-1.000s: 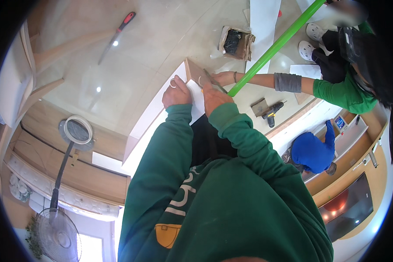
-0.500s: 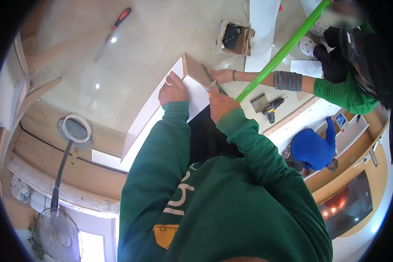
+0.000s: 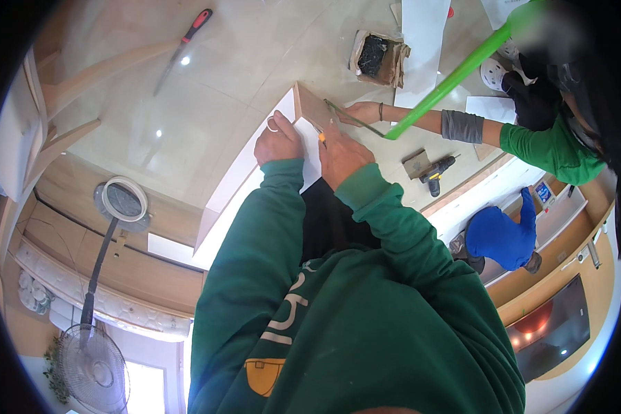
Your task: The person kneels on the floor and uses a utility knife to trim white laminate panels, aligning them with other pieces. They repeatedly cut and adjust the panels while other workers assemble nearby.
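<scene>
A long board with a white face and wood-coloured end (image 3: 310, 105) stands in front of me. My left hand (image 3: 280, 143) is closed against its left side, near the far corner, with a small white curled strip (image 3: 272, 125) at the fingertips. At the right side of the board, my right hand (image 3: 345, 157) is closed around a small orange tool (image 3: 321, 138), mostly hidden by the fingers. Just beyond, a co-worker's hand (image 3: 360, 114) touches a thin dark green strip (image 3: 355, 120) by the wood-coloured end. A bright green pole (image 3: 455, 77) slants down to this strip.
A drill (image 3: 435, 174) lies on the floor to the right, and a torn cardboard box (image 3: 379, 58) lies ahead. A red-handled saw (image 3: 184, 48) lies far left. Another person in blue (image 3: 501, 238) bends at the right. A standing fan (image 3: 93, 366) is at lower left.
My right hand has shifted slightly left, its fingers now nearer the board's wood-coloured end. The green pole's lower end has moved a little up and right. My left hand stays on the board.
</scene>
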`<state>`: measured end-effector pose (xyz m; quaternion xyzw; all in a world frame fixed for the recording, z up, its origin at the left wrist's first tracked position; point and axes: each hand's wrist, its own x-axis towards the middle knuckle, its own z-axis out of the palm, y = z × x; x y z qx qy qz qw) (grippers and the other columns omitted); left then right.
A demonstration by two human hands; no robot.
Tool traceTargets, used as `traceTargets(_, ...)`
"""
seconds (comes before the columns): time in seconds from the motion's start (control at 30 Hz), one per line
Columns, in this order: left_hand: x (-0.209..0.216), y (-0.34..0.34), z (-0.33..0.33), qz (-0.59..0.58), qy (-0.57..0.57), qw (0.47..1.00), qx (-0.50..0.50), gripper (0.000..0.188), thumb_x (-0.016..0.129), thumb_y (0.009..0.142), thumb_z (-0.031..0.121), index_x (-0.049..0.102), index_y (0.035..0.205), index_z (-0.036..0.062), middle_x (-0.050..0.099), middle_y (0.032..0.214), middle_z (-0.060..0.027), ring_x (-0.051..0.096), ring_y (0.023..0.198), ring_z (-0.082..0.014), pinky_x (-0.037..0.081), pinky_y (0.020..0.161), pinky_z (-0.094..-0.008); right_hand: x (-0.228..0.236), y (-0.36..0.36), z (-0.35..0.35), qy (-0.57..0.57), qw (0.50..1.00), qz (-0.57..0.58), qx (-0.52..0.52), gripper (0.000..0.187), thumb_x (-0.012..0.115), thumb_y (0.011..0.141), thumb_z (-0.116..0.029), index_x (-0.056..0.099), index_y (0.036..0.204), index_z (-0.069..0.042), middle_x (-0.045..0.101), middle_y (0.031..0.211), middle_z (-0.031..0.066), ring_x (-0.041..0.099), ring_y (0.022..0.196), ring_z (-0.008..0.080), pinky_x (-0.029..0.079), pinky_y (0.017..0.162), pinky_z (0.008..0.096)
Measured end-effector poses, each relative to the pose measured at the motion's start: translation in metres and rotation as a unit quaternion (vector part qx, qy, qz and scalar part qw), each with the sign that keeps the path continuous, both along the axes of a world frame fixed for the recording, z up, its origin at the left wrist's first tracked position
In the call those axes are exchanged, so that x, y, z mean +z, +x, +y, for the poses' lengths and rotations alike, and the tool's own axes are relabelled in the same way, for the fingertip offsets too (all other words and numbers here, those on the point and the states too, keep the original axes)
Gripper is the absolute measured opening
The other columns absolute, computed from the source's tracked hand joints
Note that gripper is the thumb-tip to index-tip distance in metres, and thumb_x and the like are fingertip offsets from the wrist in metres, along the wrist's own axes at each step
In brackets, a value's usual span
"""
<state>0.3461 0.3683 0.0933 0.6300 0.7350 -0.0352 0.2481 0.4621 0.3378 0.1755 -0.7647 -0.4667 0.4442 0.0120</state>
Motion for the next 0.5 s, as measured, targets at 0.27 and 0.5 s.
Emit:
traceTargets(0.27,-0.005,-0.003,0.002,-0.006,0.020,1.000,-0.014,0.042,0.036,0.098,0.028,0.058,0.071,0.0039,0.061,0.060,-0.0175,0.059,0.054,-0.0365,0.048,0.053,-0.0468,-0.027,-0.011,0.016,0.116,0.987,0.077,-0.075,0.039,0.059,0.083,-0.013,0.050,0.120,-0.002,0.061,0.102,0.0224,0.059,0.089,0.0426,0.048,0.076,0.0501)
traceTargets(0.5,-0.005,-0.002,0.001,-0.019,0.050,0.998,-0.023,0.040,0.038,0.097,0.025,0.058,0.070,0.0044,0.059,0.058,-0.0167,0.058,0.052,-0.0358,0.047,0.051,-0.0463,-0.002,-0.004,0.018,0.071,0.985,0.104,-0.122,0.038,0.056,0.085,-0.014,0.049,0.121,-0.003,0.062,0.096,0.0238,0.060,0.088,0.0430,0.048,0.076,0.0500)
